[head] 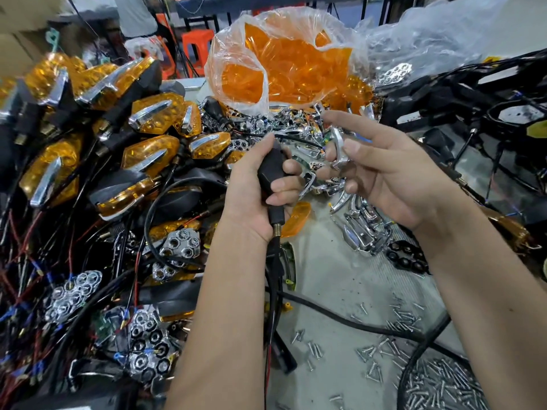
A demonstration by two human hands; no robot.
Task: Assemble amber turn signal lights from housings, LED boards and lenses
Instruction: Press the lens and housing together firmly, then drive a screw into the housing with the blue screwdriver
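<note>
We are working at a table (331,279) that is lying under heaps of parts. The biggest heap, finished lights (97,119) with amber lenses and chrome fins, is filling the left side, tangled with black, red and blue wires (38,261). Behind our hands a clear bag (284,63) of amber lenses is standing open, and a crumpled empty bag (429,34) is lying to its right. Chrome trims (364,223) are spreading in a pile under and beyond the hands, and screws (441,380) are lying scattered and heaped at the lower right. Chrome reflectors (71,294) with honeycomb cups are sitting among the wires at lower left.

Our left hand (254,190) is gripping a black housing (272,170), fingers curled round its body, with its threaded stem and cable (275,291) hanging down toward us. Our right hand (384,173) is holding one chrome trim piece (339,149) just beside the housing, pinching it between thumb and curled fingers while the index finger is stretching out straight. One loose lens (297,218) is lying on the table just below the left hand.
</note>
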